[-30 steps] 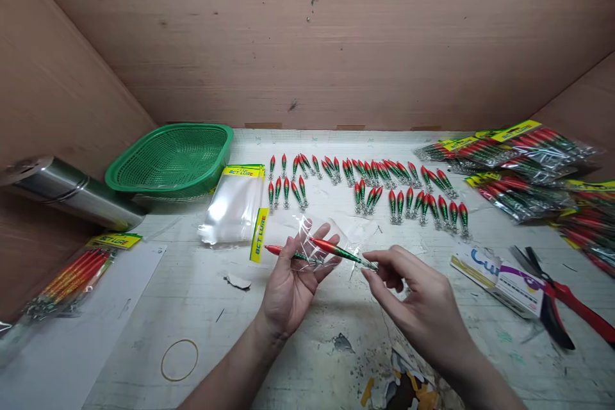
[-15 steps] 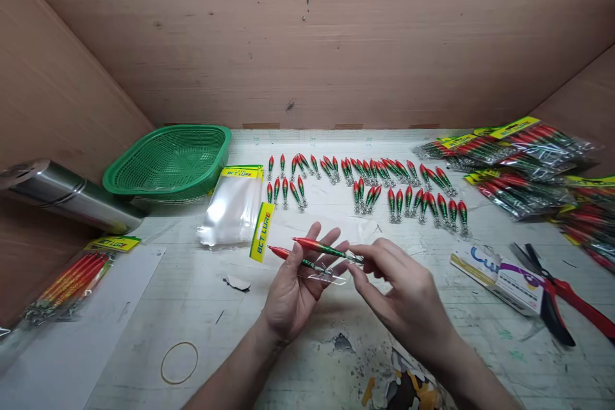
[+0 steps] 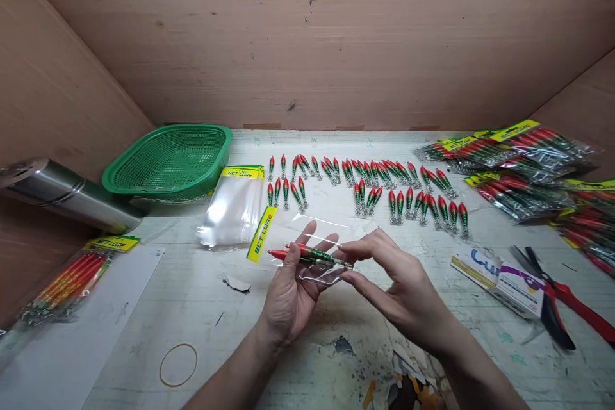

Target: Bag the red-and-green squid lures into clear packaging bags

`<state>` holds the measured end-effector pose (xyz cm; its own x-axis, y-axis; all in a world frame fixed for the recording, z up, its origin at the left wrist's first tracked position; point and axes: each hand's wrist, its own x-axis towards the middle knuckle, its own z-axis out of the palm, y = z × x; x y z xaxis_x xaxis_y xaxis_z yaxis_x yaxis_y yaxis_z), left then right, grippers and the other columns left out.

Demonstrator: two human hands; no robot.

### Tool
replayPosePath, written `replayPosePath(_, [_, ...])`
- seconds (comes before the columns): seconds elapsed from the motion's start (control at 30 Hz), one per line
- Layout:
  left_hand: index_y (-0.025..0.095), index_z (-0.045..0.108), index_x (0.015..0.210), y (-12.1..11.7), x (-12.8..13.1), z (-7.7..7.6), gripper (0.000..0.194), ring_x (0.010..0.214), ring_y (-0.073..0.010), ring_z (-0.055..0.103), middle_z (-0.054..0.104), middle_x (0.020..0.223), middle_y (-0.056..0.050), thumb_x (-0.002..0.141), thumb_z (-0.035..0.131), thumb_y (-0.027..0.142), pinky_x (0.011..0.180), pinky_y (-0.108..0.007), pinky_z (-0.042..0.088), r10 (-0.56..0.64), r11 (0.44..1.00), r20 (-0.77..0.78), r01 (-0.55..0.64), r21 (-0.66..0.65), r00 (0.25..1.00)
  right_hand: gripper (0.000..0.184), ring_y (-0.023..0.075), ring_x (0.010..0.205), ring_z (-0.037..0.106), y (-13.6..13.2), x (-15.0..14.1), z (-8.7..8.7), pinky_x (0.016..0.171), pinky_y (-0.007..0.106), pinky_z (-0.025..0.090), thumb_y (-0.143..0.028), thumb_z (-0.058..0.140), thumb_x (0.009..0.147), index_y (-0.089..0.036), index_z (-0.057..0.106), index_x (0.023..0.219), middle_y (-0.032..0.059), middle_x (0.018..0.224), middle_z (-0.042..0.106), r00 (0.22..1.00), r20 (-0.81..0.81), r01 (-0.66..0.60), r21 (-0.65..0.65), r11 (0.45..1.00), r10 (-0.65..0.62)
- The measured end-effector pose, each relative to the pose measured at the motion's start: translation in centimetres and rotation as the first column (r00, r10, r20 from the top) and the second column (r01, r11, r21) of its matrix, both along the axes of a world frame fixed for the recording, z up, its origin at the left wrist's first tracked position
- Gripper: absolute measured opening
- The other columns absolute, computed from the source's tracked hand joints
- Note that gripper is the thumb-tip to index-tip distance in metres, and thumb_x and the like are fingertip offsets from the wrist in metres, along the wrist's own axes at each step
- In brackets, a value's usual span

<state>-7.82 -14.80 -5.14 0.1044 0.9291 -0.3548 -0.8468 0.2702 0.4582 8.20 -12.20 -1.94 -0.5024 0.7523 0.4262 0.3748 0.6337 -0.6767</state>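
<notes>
My left hand [image 3: 286, 307] is palm up, thumb pressed over a clear plastic bag [image 3: 319, 278] whose yellow header card [image 3: 262, 235] reads BCT LURE. Two red-and-green squid jigs [image 3: 319, 255] lie side by side across that palm, red ends to the left. Clear film shows around them; whether both are inside it I cannot tell. At the hooked end, the thumb and fingers of my right hand [image 3: 401, 282] pinch one jig. Beyond both hands, several loose squid jigs [image 3: 369, 173] stand in two rough rows on the table.
A green basket [image 3: 168, 189] and a stack of flat bags [image 3: 233, 208] are at the left, near a metal cylinder [image 3: 81, 195] and packed orange lures [image 3: 72, 278]. Packed jigs [image 3: 523, 195], a small box [image 3: 500, 282] and red-handled pliers [image 3: 557, 295] lie right. A rubber band [image 3: 178, 365] lies in front.
My right hand has moved slightly left, bringing its squid jig down beside the other one over my left palm. The bag's clear film now stands up more around them.
</notes>
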Motion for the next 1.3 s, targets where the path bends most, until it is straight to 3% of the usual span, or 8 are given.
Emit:
replayPosePath(0.07, [0.019, 0.043, 0.139, 0.0, 0.0, 0.0, 0.051, 0.095, -0.0238, 0.069, 0.069, 0.115, -0.015, 0.092, 0.049, 0.038, 0.079, -0.035, 0.054, 0.002, 1.000, 0.010, -0.001, -0.017, 1.000, 0.016, 0.0170, 0.082, 0.054, 0.2, -0.2, 0.1, 0.069, 0.031, 0.047, -0.016, 0.061, 0.086, -0.021, 0.060, 0.102, 0.0030, 0.085, 0.064, 1.000, -0.025, 0.007, 0.039, 0.999, -0.006])
replayPosePath(0.2, [0.015, 0.046, 0.137, 0.1, -0.2, 0.0, 0.047, 0.094, -0.0203, 0.069, 0.070, 0.112, -0.016, 0.095, 0.043, 0.037, 0.076, -0.030, 0.054, -0.013, 1.000, 0.030, 0.013, -0.022, 0.999, 0.018, 0.0192, 0.084, 0.053, 0.4, -1.0, -0.3, 0.070, 0.034, 0.047, -0.014, 0.064, 0.084, -0.021, 0.064, 0.101, 0.0049, 0.086, 0.064, 0.995, -0.059, 0.087, 0.170, 0.982, -0.078])
replayPosePath(0.67, [0.014, 0.038, 0.141, -0.1, -0.3, 0.5, 0.051, 0.101, -0.0252, 0.067, 0.068, 0.117, -0.016, 0.097, 0.036, 0.038, 0.092, -0.042, 0.048, -0.082, 0.997, 0.092, 0.082, 0.001, 0.992, 0.025, 0.0218, 0.089, 0.053, -0.6, 0.1, 0.3, 0.079, 0.040, 0.038, -0.014, 0.062, 0.079, -0.023, 0.064, 0.102, 0.0047, 0.095, 0.064, 0.987, 0.144, 0.033, 0.263, 0.964, -0.073])
replayPosePath(0.97, [0.013, 0.048, 0.135, -0.2, -0.2, 0.3, 0.047, 0.105, -0.0270, 0.065, 0.069, 0.113, -0.016, 0.094, 0.045, 0.037, 0.096, -0.047, 0.045, -0.096, 0.995, 0.045, 0.096, 0.009, 0.994, 0.013, 0.0197, 0.085, 0.054, -0.3, -0.2, -0.1, 0.078, 0.038, 0.033, -0.015, 0.060, 0.083, -0.022, 0.064, 0.093, 0.0032, 0.085, 0.065, 0.967, 0.102, 0.179, 0.377, 0.909, -0.232])
replayPosePath(1.17, [0.008, 0.060, 0.120, -0.2, -0.2, -0.1, 0.038, 0.118, -0.0254, 0.058, 0.068, 0.116, -0.017, 0.093, 0.046, 0.031, 0.106, -0.041, 0.038, -0.084, 0.996, 0.083, 0.081, 0.037, 0.993, 0.021, 0.0210, 0.094, 0.055, -0.6, -1.1, -0.6, 0.084, 0.041, 0.032, -0.008, 0.059, 0.084, -0.025, 0.063, 0.096, 0.0001, 0.100, 0.072, 0.978, 0.106, 0.122, 0.421, 0.899, -0.182])
replayPosePath(1.3, [0.006, 0.055, 0.128, -0.3, -0.3, -0.2, 0.047, 0.121, -0.0268, 0.055, 0.068, 0.116, -0.018, 0.091, 0.051, 0.035, 0.108, -0.040, 0.035, -0.117, 0.992, 0.096, 0.111, 0.061, 0.989, 0.021, 0.0217, 0.100, 0.056, -0.8, -1.2, -0.8, 0.087, 0.041, 0.033, -0.007, 0.059, 0.083, -0.024, 0.061, 0.095, -0.0006, 0.105, 0.072, 0.985, 0.101, 0.088, 0.394, 0.915, -0.138])
